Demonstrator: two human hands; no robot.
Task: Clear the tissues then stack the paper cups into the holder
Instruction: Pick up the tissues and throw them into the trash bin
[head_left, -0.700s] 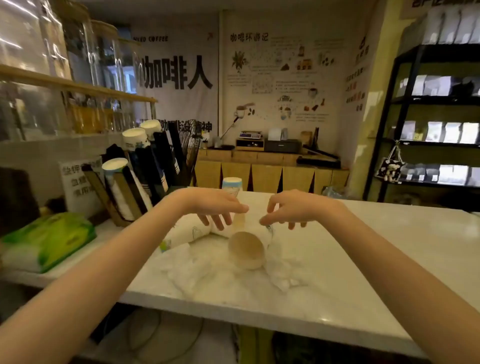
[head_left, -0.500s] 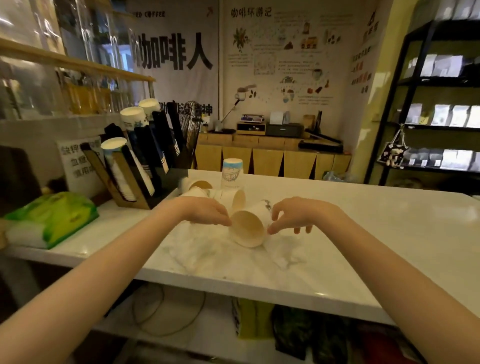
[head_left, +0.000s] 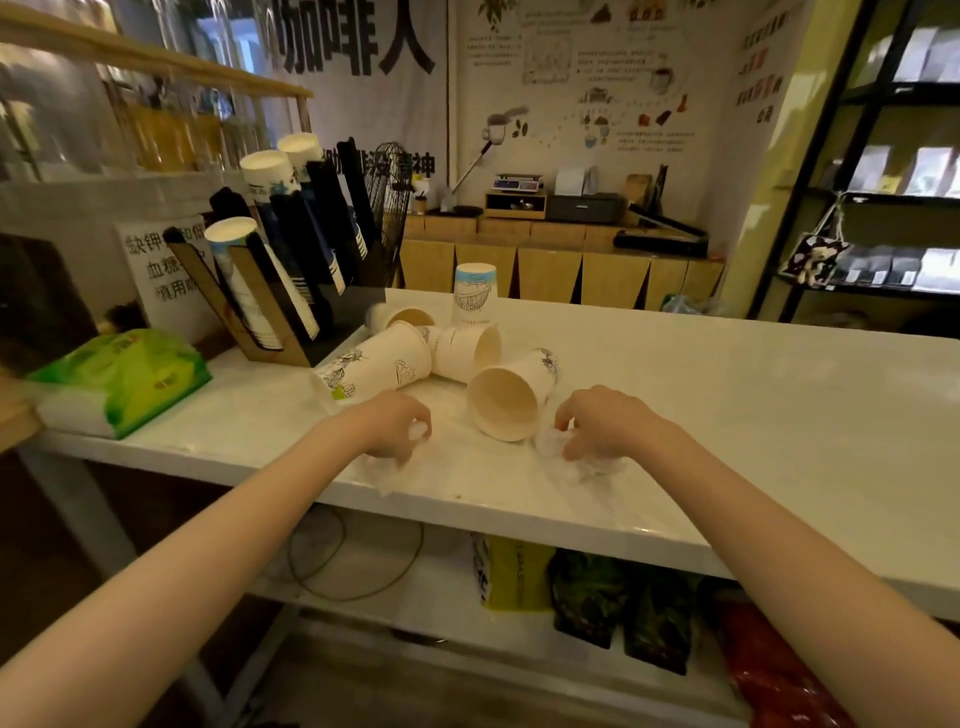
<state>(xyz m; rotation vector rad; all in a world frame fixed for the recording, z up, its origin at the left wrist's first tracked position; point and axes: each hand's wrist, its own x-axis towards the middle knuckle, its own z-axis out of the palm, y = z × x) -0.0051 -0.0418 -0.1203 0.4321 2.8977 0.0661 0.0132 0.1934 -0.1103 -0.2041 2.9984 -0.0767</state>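
Several white paper cups lie on their sides on the white counter (head_left: 753, 405); the nearest cup (head_left: 511, 397) opens toward me, a long one (head_left: 376, 366) lies to its left, and one cup (head_left: 474, 295) stands upside down behind. My left hand (head_left: 397, 423) is closed on a crumpled white tissue (head_left: 384, 470) near the front edge. My right hand (head_left: 605, 423) grips another white tissue (head_left: 571, 460) just right of the nearest cup. The wooden cup holder (head_left: 260, 317) with stacked cups stands at the back left.
A green tissue pack (head_left: 122, 376) lies at the counter's left end. A sign (head_left: 166, 270) leans behind the holder. Bags (head_left: 613, 597) and a cable sit on the shelf under the counter. Dark shelving (head_left: 893, 182) stands at the right.
Both hands have drawn back from the cups toward the front edge, spread apart, and closed on the tissues. The spread tissue under the cups is now bunched into the hands.
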